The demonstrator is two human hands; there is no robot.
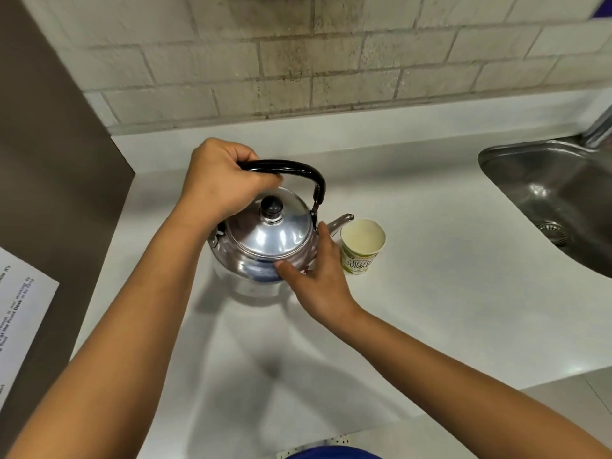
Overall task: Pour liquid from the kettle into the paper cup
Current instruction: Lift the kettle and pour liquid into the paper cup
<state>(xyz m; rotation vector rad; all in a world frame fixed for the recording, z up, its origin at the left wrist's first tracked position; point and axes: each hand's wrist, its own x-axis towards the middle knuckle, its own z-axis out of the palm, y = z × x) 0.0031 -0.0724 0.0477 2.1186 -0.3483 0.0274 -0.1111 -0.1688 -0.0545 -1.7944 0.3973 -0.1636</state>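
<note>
A shiny steel kettle with a black knob on its lid and a black arched handle stands on the white counter. My left hand is closed around the left end of the handle. My right hand cups the kettle's right side, thumb and fingers pressed on the body below the lid. The spout points right, its tip just left of the rim of a paper cup. The cup stands upright, white inside with green print, and looks empty.
A steel sink with a drain is set into the counter at the right, a tap base above it. A brown panel bounds the left side, with a printed sheet on it. A brick wall runs behind.
</note>
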